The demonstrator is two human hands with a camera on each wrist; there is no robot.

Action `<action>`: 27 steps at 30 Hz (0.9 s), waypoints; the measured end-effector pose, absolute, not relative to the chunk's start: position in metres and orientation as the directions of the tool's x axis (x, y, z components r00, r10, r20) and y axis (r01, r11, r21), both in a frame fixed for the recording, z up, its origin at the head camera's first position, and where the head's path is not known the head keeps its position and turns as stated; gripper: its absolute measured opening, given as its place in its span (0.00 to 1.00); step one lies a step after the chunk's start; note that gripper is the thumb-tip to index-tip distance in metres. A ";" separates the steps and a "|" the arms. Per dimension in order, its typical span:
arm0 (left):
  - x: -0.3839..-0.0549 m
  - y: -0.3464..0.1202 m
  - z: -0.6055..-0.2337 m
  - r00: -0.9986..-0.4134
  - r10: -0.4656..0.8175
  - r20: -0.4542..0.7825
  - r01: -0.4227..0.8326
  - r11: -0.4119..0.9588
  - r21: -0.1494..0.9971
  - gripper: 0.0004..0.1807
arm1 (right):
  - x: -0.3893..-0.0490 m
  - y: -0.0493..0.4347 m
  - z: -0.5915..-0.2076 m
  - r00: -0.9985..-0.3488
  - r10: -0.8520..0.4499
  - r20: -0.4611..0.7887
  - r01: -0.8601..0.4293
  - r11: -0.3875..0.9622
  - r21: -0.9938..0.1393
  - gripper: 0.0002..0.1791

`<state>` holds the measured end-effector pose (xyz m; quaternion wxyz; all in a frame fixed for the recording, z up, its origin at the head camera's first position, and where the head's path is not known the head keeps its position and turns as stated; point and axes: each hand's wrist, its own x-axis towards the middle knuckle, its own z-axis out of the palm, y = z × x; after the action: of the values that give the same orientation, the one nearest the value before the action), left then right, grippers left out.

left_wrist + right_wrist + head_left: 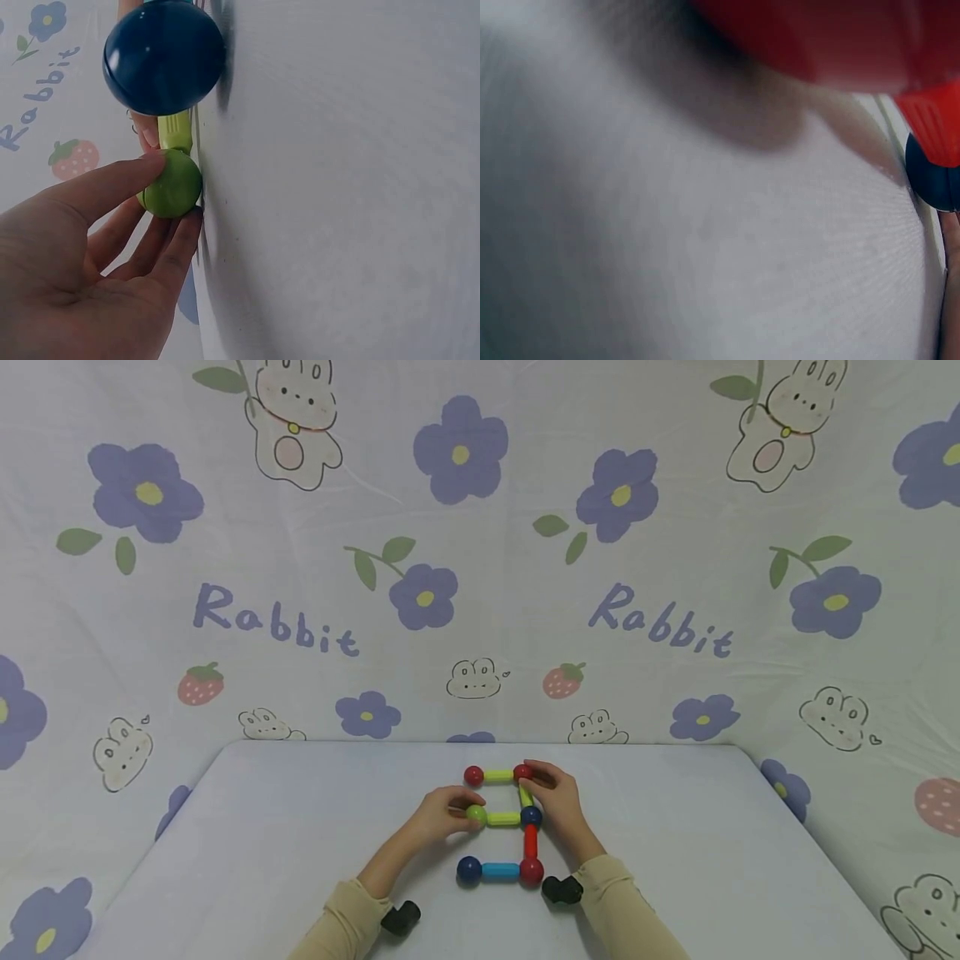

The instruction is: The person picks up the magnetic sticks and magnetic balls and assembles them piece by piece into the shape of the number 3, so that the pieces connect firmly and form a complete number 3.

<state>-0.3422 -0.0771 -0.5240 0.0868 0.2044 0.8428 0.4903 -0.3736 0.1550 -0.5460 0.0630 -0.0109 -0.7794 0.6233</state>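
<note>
A figure of balls and rods lies on the table. My left hand pinches the green ball between thumb and fingers; a yellow-green rod joins it to a dark blue ball. At the far right corner, my right hand grips a red ball, with another yellow-green rod running left to a second red ball. Nearer me, a red rod leads to a larger red ball. From there a light blue rod reaches another dark blue ball.
The white table extends to both sides of the figure. Behind it hangs a cloth printed with flowers and rabbits. Black wrist cameras sit by the left sleeve and the right sleeve, the right one close to the larger red ball.
</note>
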 end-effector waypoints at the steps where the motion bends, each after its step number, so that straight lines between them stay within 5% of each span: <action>1: -0.342 -0.077 -0.524 -0.901 0.430 0.055 0.261 0.435 0.862 0.18 | -0.374 0.155 -0.546 -0.992 0.096 0.086 -0.063 0.223 -0.973 0.23; 14: -0.343 -0.073 -0.527 -0.891 0.446 0.085 0.326 0.499 0.803 0.22 | -0.374 0.155 -0.549 -0.990 0.100 0.098 -0.073 0.235 -0.969 0.23; 27: -0.345 -0.062 -0.531 -0.902 0.418 0.105 0.360 0.595 0.719 0.13 | -0.374 0.155 -0.551 -0.991 0.097 0.096 -0.073 0.219 -0.973 0.23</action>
<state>-0.3445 -0.0616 -0.5314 0.0372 0.2180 0.8922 0.3937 -0.3738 0.1550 -0.5506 0.0680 -0.0076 -0.7779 0.6247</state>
